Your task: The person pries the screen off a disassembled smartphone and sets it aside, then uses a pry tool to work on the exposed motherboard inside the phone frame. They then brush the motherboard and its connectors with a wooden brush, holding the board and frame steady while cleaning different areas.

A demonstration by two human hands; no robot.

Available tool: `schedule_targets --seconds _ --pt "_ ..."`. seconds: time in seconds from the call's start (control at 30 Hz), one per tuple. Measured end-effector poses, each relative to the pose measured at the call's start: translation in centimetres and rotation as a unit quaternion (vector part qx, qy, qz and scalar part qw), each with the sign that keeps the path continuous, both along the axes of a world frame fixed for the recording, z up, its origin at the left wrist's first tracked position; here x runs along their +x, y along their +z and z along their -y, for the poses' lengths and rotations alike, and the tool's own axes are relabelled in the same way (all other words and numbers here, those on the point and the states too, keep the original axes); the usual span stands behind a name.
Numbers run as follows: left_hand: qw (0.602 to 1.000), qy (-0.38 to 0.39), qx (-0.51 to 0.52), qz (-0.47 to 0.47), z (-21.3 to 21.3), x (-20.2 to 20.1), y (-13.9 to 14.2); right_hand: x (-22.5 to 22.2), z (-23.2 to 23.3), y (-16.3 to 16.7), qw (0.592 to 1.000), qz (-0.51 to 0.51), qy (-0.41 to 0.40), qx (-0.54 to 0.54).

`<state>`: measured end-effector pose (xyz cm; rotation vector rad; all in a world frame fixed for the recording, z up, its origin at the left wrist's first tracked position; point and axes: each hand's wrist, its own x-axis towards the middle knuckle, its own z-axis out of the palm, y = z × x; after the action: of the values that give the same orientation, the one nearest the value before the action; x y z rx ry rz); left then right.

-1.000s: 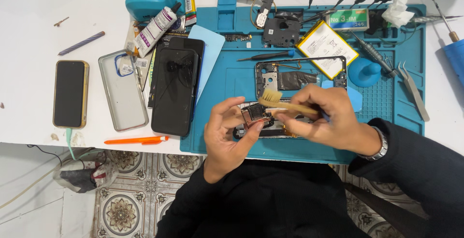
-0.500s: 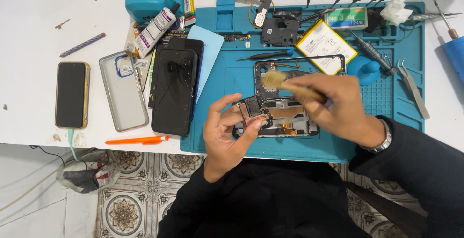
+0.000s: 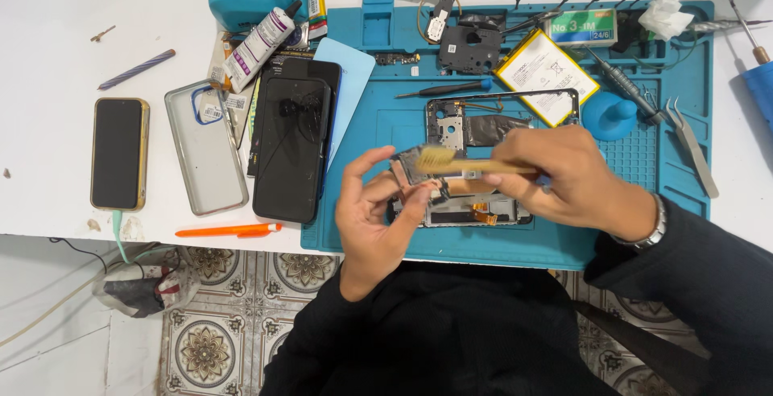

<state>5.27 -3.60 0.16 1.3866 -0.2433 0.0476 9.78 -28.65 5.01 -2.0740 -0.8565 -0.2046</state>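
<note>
Circuit board (image 3: 412, 164) is sitting pinched in left hand (image 3: 372, 217) fingertips, held above the opened phone frame (image 3: 483, 154) on the blue mat (image 3: 386, 98). Right hand (image 3: 573, 177) is gripping a wooden brush (image 3: 467, 164), bristles touching the board (handle end hidden in the fist). Frame's lower half is being covered by both hands.

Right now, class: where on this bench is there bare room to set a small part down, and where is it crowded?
Bare: the white table top left, beyond the pen; the mat strip between the cracked phone and the frame. Crowded: the mat's top edge, and where the left hand holds a part under the right hand and its brush.
</note>
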Motion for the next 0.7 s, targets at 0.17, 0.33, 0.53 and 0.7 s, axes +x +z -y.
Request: schedule_targets --seconds 0.17,0.33,0.53,0.7 --pt "0.999 0.047 -0.022 0.012 -0.1 0.1 -0.5 0.6 0.3 0.0 0.996 -0.008 0.034 -0.084" --pt "0.997 0.052 -0.05 0.021 -0.2 -0.1 -0.3 0.9 0.8 0.1 0.991 -0.055 -0.006 -0.124" --pt "0.997 0.062 -0.041 0.018 -0.2 0.0 -0.3 0.8 0.6 0.3 0.992 -0.079 -0.018 -0.101" --pt "0.996 0.072 -0.05 0.003 0.0 0.1 0.2 1.0 1.5 0.8 0.991 -0.082 -0.054 -0.09"
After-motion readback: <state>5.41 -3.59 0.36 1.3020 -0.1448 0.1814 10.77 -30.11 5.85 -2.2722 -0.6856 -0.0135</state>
